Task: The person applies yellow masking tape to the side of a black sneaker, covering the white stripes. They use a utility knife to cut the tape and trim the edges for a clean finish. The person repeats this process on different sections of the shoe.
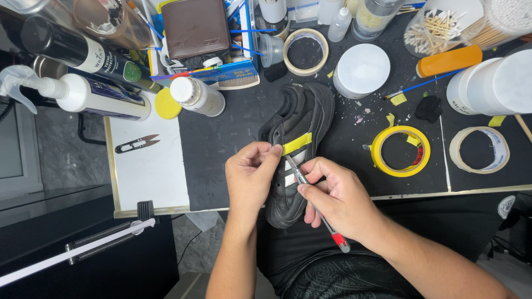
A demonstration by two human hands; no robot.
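Both hands meet on the black shoe (pixel 296 149) lying lengthwise toward the person at the table (pixel 221 138) edge: the left hand (pixel 250 176) pinches the yellow tape strip (pixel 297 143) across its side, while the right hand (pixel 339 200) grips a slim craft knife (pixel 313 204), blade angled up toward that strip.

The black shoe (pixel 299 133) looks like soft leather with a dull sheen, a strip of matt yellow paper tape (pixel 297 143) across it. The thin blade tool (pixel 316 207) is bright, smooth metal. The mat (pixel 233 133) is matt black, scuffed; the round white lid (pixel 362 68) is smooth plastic
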